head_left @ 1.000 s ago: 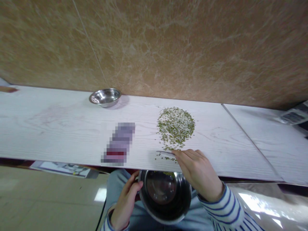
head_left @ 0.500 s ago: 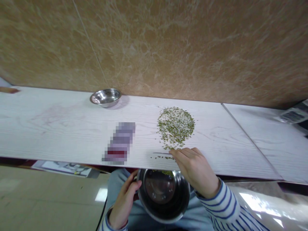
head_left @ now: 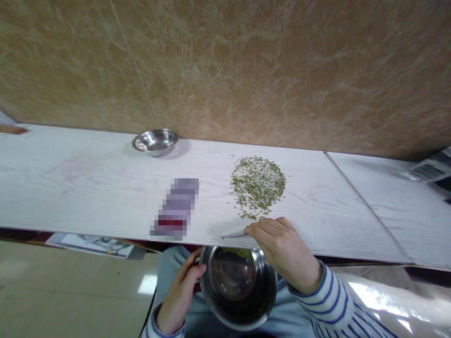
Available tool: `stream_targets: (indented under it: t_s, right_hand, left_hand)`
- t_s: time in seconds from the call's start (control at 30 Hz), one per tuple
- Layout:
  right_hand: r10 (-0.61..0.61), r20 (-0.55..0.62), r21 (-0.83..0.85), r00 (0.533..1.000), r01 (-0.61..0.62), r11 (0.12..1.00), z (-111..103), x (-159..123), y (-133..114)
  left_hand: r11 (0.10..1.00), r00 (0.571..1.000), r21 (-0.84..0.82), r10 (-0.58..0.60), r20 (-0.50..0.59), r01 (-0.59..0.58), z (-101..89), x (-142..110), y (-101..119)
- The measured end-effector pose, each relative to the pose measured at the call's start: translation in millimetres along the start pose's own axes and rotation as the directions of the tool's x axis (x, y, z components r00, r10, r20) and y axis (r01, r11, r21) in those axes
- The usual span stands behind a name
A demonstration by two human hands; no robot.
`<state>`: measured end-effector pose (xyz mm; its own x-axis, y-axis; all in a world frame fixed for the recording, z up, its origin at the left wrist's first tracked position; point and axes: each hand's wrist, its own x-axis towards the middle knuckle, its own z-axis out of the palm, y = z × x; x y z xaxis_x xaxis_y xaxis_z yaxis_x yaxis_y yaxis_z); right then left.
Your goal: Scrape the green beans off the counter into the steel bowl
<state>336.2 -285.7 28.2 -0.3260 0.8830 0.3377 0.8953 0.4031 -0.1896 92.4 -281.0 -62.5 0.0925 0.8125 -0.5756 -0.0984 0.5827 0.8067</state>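
My left hand (head_left: pixel 182 287) grips the rim and side of a deep steel bowl (head_left: pixel 243 315) at my lap, just below the table's front edge. Some small green beans (head_left: pixel 237 253) lie inside the bowl, against its far wall. In my right hand (head_left: pixel 284 249) is a thin, flat, card-like piece (head_left: pixel 234 234), seen nearly edge-on at the table's edge above the bowl; its exact kind is unclear. Beyond that hand, a round patch of green beans mixed with white grains (head_left: pixel 258 185) is spread on the table.
A shallow steel bowl (head_left: pixel 155 142) stands on the white table (head_left: pixel 91 188) near the wall. A blurred-out purple object (head_left: pixel 176 206) lies left of the grains. Clear plastic packaging (head_left: pixel 431 166) sits at the far right, a brown wooden piece (head_left: pixel 12 129) at the far left.
My right hand has drawn the flat piece toward me to the table edge. The row of loose beans in front of it is gone from the tabletop; more green shows in the bowl.
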Motion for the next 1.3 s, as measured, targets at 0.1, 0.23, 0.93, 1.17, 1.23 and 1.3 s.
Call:
stream_targets:
  t_s: [0.1,0.23,0.93,1.17,1.23,1.3]
  right_hand:
    - [-0.005,0.026,0.037,1.0,0.004,0.999,-4,-4,0]
    - [0.003,0.041,0.076,0.999,-0.006,0.997,-10,-10,-1]
    - [0.167,-0.053,-0.098,0.985,-0.172,0.98,-15,-43,12]
    - [0.163,-0.051,-0.125,0.985,-0.168,0.978,-7,-37,-10]
    - [0.165,-0.044,-0.114,0.985,-0.17,0.979,-6,-36,-15]
    - [0.161,-0.036,-0.103,0.986,-0.164,0.981,-5,-34,-19]
  left_hand:
    - [1.0,1.0,0.005,-0.013,0.015,0.013,-2.2,2,-2]
    - [1.0,0.998,0.013,-0.02,0.065,0.019,-0.3,3,-4]
    - [0.998,0.986,0.044,0.037,0.161,-0.044,18.1,3,-13]
    - [0.999,0.984,0.046,0.018,0.174,-0.027,16.5,1,-11]
    - [0.998,0.985,0.053,0.031,0.169,-0.041,14.9,1,-13]
    - [0.998,0.986,0.055,0.031,0.163,-0.041,11.9,3,-16]
